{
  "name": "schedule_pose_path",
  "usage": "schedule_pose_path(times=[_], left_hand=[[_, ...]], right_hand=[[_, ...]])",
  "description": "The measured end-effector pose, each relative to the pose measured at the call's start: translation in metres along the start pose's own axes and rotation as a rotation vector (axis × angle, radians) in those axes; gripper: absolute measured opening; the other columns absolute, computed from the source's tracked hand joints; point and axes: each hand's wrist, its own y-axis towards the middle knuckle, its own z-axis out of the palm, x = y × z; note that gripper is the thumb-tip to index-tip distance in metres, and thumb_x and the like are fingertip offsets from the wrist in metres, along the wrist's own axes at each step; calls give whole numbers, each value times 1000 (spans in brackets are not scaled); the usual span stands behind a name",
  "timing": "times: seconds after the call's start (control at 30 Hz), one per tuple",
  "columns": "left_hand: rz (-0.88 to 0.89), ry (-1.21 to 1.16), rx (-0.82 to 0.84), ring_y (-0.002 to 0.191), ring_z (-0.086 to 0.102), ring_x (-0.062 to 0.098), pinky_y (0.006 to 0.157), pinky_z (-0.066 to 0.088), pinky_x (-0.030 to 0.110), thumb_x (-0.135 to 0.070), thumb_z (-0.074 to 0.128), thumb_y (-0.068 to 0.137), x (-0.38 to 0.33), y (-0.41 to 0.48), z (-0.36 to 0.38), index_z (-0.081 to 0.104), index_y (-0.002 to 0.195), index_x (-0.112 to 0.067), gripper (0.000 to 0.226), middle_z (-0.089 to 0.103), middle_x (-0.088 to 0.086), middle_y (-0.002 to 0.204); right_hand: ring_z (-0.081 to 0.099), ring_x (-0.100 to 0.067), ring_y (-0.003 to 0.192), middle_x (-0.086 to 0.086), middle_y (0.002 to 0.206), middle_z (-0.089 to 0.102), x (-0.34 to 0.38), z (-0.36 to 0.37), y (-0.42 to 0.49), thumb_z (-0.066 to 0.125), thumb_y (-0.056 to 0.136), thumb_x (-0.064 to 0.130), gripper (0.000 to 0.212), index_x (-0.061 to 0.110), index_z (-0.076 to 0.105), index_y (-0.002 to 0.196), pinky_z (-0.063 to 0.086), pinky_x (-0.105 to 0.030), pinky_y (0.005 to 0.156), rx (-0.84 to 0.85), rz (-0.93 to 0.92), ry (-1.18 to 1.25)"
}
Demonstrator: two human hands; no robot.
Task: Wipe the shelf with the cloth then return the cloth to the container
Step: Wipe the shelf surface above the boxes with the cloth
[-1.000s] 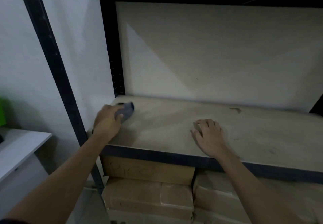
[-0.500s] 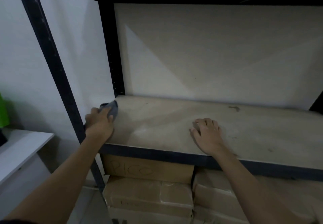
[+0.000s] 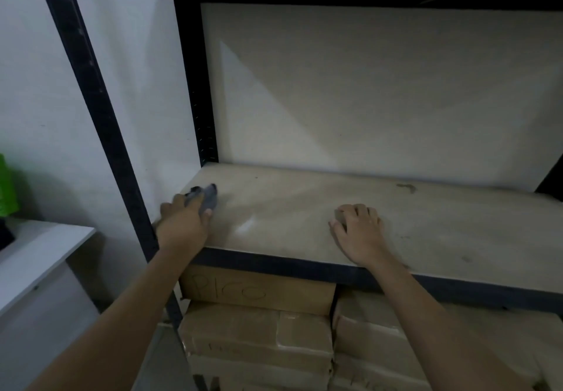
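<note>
Grey cloth (image 3: 208, 200) lies bunched into a small wad at the far left corner of the shelf (image 3: 304, 207), pressed on the board under the left hand (image 3: 182, 223). The grip of this hand is closed around it: the fingers curl over the wad and the thumb lies against its near side, so only the front part of the fabric shows. I judge the cloth to be soft, light and limp. It will fold and creep inside the hand when dragged, so it is better to hold it as a bundle under the palm and press down flat than to pinch one edge.

The right hand (image 3: 359, 232) rests on the shelf near the front edge, well apart from the cloth, its fingers loosely bent and holding nothing; it seems to serve as a support. Most of the board to the right looks not yet wiped, and a small dark stain (image 3: 406, 187) sits near the back wall. A black upright post (image 3: 100, 116) stands just beside the left wrist. Cardboard boxes (image 3: 259, 329) are stacked below the shelf. To the far left is a white bench (image 3: 36, 256) with something green (image 3: 6, 186) near it. No container is in view, so I cannot tell where the cloth must return.
</note>
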Motion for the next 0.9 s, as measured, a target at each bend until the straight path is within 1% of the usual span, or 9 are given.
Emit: schedule_pose_path(times=[0.17,0.27,0.37,0.47,0.6,0.67,0.73,0.8,0.9], left_hand=[[390,-374,94,103,55,26,87,45,34,-30,49,92,-14,-13,3,56,122,-24,31,57,10,117],[140,-262,-97,111,48,35,89,44,44,-31,41,95,-1,5,-1,47,130,-20,37,48,17,126],[-95,9,-38,112,39,40,85,45,51,-34,35,96,2,8,2,38,135,-18,42,40,19,130],[43,2,-64,105,43,39,82,44,46,-31,38,95,-12,-5,12,46,129,-16,38,47,18,126],[386,-328,61,98,52,27,85,46,37,-27,50,92,-23,-20,13,56,122,-25,31,55,10,117],[321,-412,-28,103,52,27,86,46,37,-25,51,92,-16,-13,8,55,123,-26,32,54,11,119],[111,-291,-115,110,46,37,87,45,45,-29,45,94,-5,0,2,47,131,-25,38,48,18,126],[-55,-88,-16,113,39,41,88,44,51,-34,39,95,0,8,-1,38,137,-25,43,41,20,131],[71,20,90,112,41,37,89,43,46,-34,37,95,-11,3,4,39,136,-25,42,42,16,131]], right_hand=[[35,-31,121,-13,132,45,1,-1,-1,38,94,39,38,18,47,125,30,-43,102,12,6,4],[35,-30,121,-12,132,44,1,-2,-2,39,94,39,38,17,47,125,29,-42,102,11,1,4],[34,-30,122,-12,133,44,2,-3,-2,38,94,38,39,17,47,125,29,-42,103,11,-1,-4],[35,-30,121,-12,133,44,1,-3,-1,38,94,38,38,17,47,125,29,-42,102,18,-1,-10],[35,-31,121,-12,133,44,1,-3,-1,38,95,38,37,17,46,124,30,-43,102,33,3,-15],[35,-30,121,-12,133,43,2,-3,-2,37,95,38,37,18,46,124,30,-42,102,42,-1,-16],[35,-30,123,-11,134,44,3,-3,-2,36,95,38,38,17,46,125,29,-41,103,49,-12,-16],[35,-29,125,-10,136,44,3,-4,-2,36,95,37,38,17,46,126,28,-41,105,55,-24,-29],[38,-28,126,-9,135,46,2,-3,0,35,96,37,39,15,47,126,27,-40,107,79,-48,-58]])
